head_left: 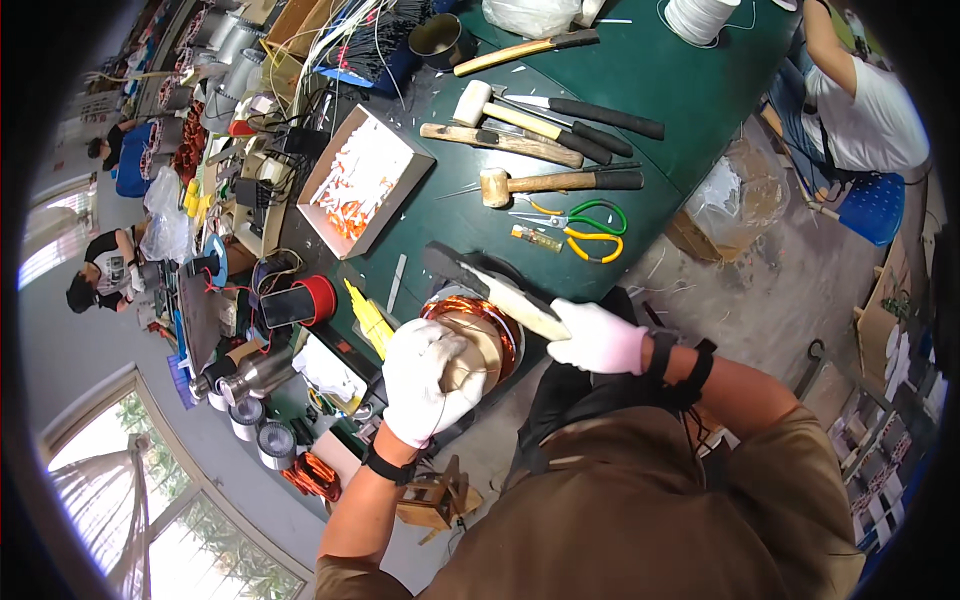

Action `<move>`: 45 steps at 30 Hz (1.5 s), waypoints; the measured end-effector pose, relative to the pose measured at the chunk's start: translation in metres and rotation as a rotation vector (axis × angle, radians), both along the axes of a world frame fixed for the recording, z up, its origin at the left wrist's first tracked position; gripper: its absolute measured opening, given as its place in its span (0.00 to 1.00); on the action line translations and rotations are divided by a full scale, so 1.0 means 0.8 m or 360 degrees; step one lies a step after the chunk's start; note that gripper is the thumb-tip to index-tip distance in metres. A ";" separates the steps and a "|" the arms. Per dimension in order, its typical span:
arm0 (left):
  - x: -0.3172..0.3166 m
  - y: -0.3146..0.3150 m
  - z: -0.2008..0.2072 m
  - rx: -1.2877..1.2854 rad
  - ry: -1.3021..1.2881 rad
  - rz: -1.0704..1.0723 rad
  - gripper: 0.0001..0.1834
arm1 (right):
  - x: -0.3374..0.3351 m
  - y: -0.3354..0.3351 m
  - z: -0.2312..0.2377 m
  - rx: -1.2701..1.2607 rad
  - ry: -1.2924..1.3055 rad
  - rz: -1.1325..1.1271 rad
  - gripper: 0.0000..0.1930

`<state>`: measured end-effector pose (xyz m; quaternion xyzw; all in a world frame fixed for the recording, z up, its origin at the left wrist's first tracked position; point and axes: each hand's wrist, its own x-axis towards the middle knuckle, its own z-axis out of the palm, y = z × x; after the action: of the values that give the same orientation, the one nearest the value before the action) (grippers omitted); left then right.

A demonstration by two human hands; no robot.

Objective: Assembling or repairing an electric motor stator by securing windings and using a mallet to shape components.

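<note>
A ring-shaped motor stator with copper-coloured windings (508, 335) sits at the table's near edge, in front of me. A round pale wooden block (486, 352) fills its middle. My left hand (425, 380), in a white glove, is closed with curled fingers over the block's left side. In my right hand (592, 338), also gloved, is a hammer-like tool (515, 305) with a pale wooden handle and a dark far end. It slants across the stator's upper right side, and my fingers are wrapped round the handle. Whether the tool touches the stator cannot be made out.
Beyond lie scissors (590, 233), a wooden mallet (560, 183), a white-headed mallet (530, 120) and several other handled tools on the green table (460, 222). An open box (395, 195) holds white and orange pieces. A yellow object (368, 318) lies left of the stator. Other people sit nearby.
</note>
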<state>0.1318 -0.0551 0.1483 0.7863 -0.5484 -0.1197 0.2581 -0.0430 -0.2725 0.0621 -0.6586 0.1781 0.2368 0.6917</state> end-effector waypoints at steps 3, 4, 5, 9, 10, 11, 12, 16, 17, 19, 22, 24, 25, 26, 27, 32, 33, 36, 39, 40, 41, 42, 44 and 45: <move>-0.003 0.004 -0.005 -0.0034 0.0013 0.0121 0.20 | 0.004 -0.023 -0.004 0.0030 -0.0034 -0.0191 0.17; -0.006 0.003 -0.005 -0.0027 0.0008 0.0110 0.20 | 0.003 -0.013 -0.002 0.0184 0.0082 -0.0444 0.16; -0.011 0.000 -0.003 -0.0015 0.0015 0.0219 0.20 | -0.004 0.002 0.005 0.0333 0.0205 -0.0709 0.15; -0.029 0.006 -0.013 -0.0029 0.0221 0.0696 0.22 | -0.026 0.056 -0.017 -0.0107 -0.0106 -0.0433 0.17; -0.027 0.009 -0.012 0.0056 0.0203 0.0702 0.24 | -0.026 0.039 -0.009 -0.0131 -0.0095 -0.0380 0.17; -0.021 0.008 -0.008 0.0058 0.0202 0.0690 0.24 | -0.028 0.028 -0.010 -0.0156 -0.0081 -0.0342 0.18; -0.016 0.005 0.001 0.0096 0.0104 0.0448 0.25 | -0.033 0.027 -0.017 -0.0210 -0.0151 -0.0464 0.18; 0.013 -0.001 0.001 0.0073 0.0041 -0.0086 0.27 | -0.028 0.086 0.000 -0.0487 -0.0054 -0.0406 0.18; 0.017 -0.006 -0.004 0.0024 0.0046 -0.0126 0.27 | -0.038 0.136 -0.037 -0.0553 -0.0397 -0.0826 0.16; 0.010 -0.003 -0.006 0.0038 0.0037 0.0005 0.24 | -0.023 0.098 -0.009 -0.0537 -0.0161 -0.0499 0.16; -0.009 0.000 -0.004 0.0039 -0.0002 0.0316 0.20 | -0.020 0.069 -0.001 -0.0061 0.0007 -0.0911 0.17; -0.021 -0.010 -0.009 -0.0019 0.0048 0.0503 0.18 | -0.011 0.092 0.019 0.0261 0.0238 -0.1340 0.16; -0.024 -0.016 -0.009 -0.0075 0.0098 0.0684 0.17 | -0.011 0.114 0.008 -0.0509 -0.0054 -0.0765 0.17; -0.023 -0.016 -0.009 -0.0127 0.0108 0.0742 0.16 | -0.011 0.117 -0.006 -0.0414 -0.0020 -0.0677 0.18; -0.021 -0.016 -0.007 -0.0130 0.0101 0.0735 0.16 | -0.014 0.115 -0.014 -0.0320 0.0013 -0.0588 0.18; 0.029 0.003 0.012 0.0074 -0.0141 -0.0162 0.26 | -0.007 0.034 -0.002 -0.0183 -0.0023 -0.0760 0.22; 0.033 0.000 0.009 0.0079 -0.0146 -0.0161 0.26 | -0.004 0.041 -0.006 -0.0001 0.0050 -0.0945 0.23; 0.033 -0.009 -0.002 0.0053 0.0024 -0.0053 0.23 | -0.009 0.086 -0.034 -0.0327 -0.0159 -0.0483 0.18; 0.020 0.006 -0.003 0.0037 0.0002 0.0186 0.22 | 0.001 0.033 -0.013 -0.0399 -0.0114 -0.0215 0.20; 0.017 0.001 -0.003 0.0042 -0.0014 0.0262 0.21 | 0.001 0.023 -0.011 -0.0258 -0.0076 -0.0418 0.18; 0.014 -0.002 -0.004 0.0040 -0.0017 0.0253 0.21 | -0.002 0.026 -0.006 -0.0264 -0.0109 -0.0708 0.17; 0.010 -0.003 -0.006 0.0009 -0.0072 0.0367 0.20 | 0.000 0.045 -0.008 -0.0208 -0.0033 -0.0756 0.17; 0.001 -0.008 -0.010 -0.0017 0.0016 0.0571 0.21 | -0.013 0.104 -0.036 -0.0517 -0.0292 -0.0556 0.19; 0.000 -0.006 -0.007 -0.0015 0.0016 0.0564 0.21 | -0.010 0.109 -0.035 -0.0407 -0.0160 -0.0524 0.19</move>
<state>0.1317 -0.0602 0.1426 0.8688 -0.4005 -0.0736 0.2815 -0.0508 -0.1855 0.0344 -0.7140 0.2771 0.0630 0.6399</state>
